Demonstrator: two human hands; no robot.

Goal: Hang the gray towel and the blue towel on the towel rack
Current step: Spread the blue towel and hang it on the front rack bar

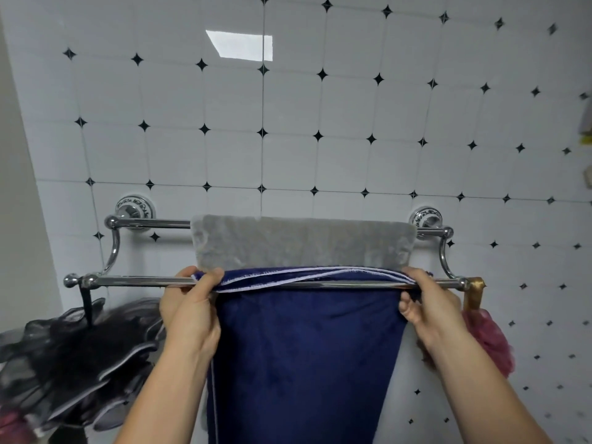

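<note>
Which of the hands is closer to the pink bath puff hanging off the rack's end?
Right. The right hand grips the blue towel at its right edge by the front bar, close beside the pink bath puff. The left hand grips the towel's far left edge.

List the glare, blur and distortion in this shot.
Head view: a bright rectangular glare patch sits on the tiled wall. Head view: the wide lens bows the tile lines above the towel rack. Head view: the corners smear, notably the black mesh puff at lower left; the blue towel at centre is sharp.
</note>
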